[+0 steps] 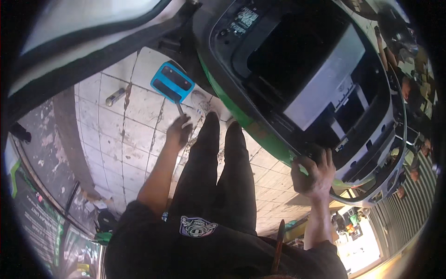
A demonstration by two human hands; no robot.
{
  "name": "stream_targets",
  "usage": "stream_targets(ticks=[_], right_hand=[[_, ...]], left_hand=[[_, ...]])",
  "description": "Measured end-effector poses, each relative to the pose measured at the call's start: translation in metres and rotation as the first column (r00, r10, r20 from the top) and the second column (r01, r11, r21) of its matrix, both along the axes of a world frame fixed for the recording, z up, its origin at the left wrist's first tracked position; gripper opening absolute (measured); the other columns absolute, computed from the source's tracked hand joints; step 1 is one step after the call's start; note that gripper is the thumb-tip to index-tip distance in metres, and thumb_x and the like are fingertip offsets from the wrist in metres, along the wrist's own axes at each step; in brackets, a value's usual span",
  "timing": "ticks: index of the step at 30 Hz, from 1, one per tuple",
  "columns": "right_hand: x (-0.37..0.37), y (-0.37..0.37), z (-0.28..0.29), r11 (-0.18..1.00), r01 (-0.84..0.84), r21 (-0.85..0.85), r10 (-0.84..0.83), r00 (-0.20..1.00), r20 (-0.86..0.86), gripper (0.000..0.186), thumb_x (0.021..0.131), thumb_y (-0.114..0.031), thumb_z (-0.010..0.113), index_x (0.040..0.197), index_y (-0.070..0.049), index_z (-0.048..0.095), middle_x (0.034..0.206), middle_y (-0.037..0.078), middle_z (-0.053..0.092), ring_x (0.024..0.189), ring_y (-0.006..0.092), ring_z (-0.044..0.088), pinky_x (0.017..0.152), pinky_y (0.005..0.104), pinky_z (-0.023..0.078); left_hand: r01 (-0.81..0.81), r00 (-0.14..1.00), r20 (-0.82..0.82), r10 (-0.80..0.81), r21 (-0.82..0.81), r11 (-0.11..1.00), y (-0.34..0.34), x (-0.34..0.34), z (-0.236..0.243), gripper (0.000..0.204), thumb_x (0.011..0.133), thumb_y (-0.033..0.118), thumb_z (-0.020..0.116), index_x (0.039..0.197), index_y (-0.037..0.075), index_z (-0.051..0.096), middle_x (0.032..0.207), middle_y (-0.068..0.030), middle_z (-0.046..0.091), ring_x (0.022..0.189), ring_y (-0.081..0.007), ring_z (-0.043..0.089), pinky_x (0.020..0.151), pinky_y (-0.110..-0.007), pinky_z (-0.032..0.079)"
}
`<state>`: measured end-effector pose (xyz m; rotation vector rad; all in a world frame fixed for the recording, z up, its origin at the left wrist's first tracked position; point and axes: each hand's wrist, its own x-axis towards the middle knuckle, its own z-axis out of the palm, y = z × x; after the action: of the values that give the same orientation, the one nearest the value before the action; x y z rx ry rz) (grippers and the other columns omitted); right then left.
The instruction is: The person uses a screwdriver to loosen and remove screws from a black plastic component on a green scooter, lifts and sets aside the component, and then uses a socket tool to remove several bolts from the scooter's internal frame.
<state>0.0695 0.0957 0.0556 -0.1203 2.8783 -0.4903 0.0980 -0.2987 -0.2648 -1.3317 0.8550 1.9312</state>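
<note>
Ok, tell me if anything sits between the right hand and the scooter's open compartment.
Nothing visible: the right hand already grips the black rim of the green scooter's open compartment. The left hand holds a blue rectangular tool apart.

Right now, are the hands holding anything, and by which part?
The left hand holds a blue tool by its thin handle. The right hand grips the rim of the scooter's open compartment.

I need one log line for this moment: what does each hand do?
left hand: holds blue tool by its handle | right hand: grips rim of open scooter body | floor: tiled
</note>
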Motion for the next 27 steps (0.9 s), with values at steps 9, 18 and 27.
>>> stream_targets(ticks=[9, 18, 27], right_hand=[[0.011, -0.043, 0.011, 0.762, 0.183, -0.621, -0.151, 0.983, 0.104, 0.049, 0.083, -0.026, 0.072, 0.123, 0.002, 0.062, 0.109, 0.021, 0.060, 0.102, 0.0358, 0.056, 0.089, 0.0453, 0.046], [0.019, -0.007, 0.015, -0.083, 0.572, -0.816, -0.405, 0.729, 0.552, 0.030, 0.103, -0.024, 0.053, 0.121, 0.000, 0.052, 0.096, 0.011, 0.063, 0.081, 0.0180, 0.062, 0.073, 0.0303, 0.051], [0.068, 0.067, 0.024, -0.245, 0.786, -0.568, -0.298, 0.497, 0.815, 0.033, 0.088, -0.018, 0.073, 0.113, -0.003, 0.059, 0.095, 0.008, 0.064, 0.081, 0.0163, 0.062, 0.071, 0.0310, 0.051]], left_hand=[[0.826, 0.295, -0.555, -0.777, -0.260, 0.500, 0.087, -0.035, 0.274, 0.036, 0.093, 0.017, 0.067, 0.123, 0.001, 0.058, 0.110, -0.0153, 0.064, 0.089, -0.0236, 0.069, 0.070, -0.038, 0.057], [0.219, -0.568, -0.442, -0.695, -0.895, 0.389, 0.168, -0.138, 0.299, 0.017, 0.081, 0.020, 0.075, 0.094, 0.009, 0.074, 0.089, -0.0086, 0.071, 0.076, -0.0262, 0.068, 0.066, -0.036, 0.056], [-0.540, -0.224, 0.641, -0.734, -0.709, -0.454, 0.221, -0.286, 0.257, 0.026, 0.079, 0.017, 0.074, 0.104, 0.010, 0.073, 0.117, -0.0184, 0.060, 0.111, -0.0379, 0.055, 0.098, -0.047, 0.045]])
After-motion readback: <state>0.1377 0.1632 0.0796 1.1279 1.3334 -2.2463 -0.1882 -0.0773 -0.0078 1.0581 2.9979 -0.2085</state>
